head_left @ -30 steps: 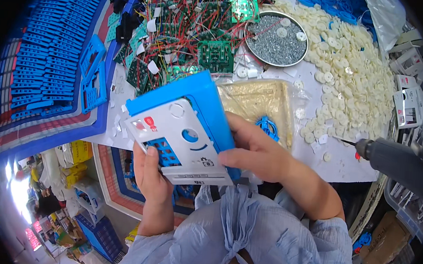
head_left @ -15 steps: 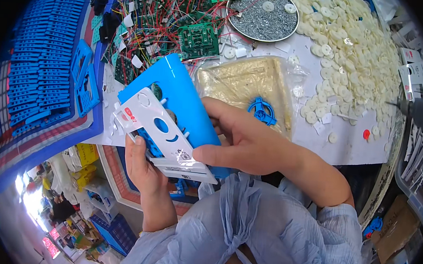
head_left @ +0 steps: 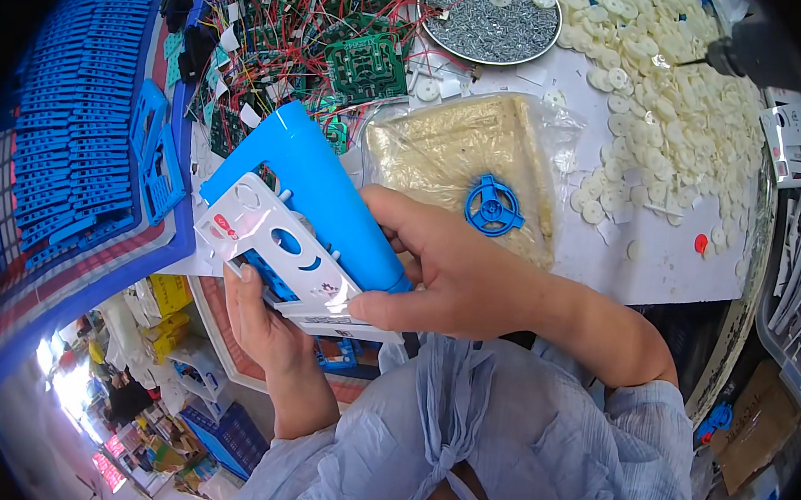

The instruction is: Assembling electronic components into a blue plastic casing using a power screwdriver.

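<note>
Both hands hold a blue plastic housing (head_left: 322, 175) with a white printed panel (head_left: 268, 220) lying along its lower left side. The panel has a round hole and a crescent slot; blue parts show behind its edge. My left hand (head_left: 274, 334) grips the panel's lower left edge, thumb uppermost, its other fingers partly hidden. From the right, my right hand (head_left: 459, 277) wraps the housing, its thumb pressed on the panel's lower right end. Beyond it, a blue spoked ring (head_left: 492, 208) rests on a plastic-wrapped tan pad (head_left: 440, 146).
Wired green circuit boards (head_left: 367, 66) heap at the back. Beside them is a round dish of small screws (head_left: 491, 24). Cream discs (head_left: 679, 121) pile at the right, under a dark thin-tipped tool (head_left: 758, 54). Blue parts (head_left: 85, 116) fill a basket at the left.
The housing and panel have shifted slightly left and tilted in my hands, both still gripping. The dark tool at the right appears higher in view.
</note>
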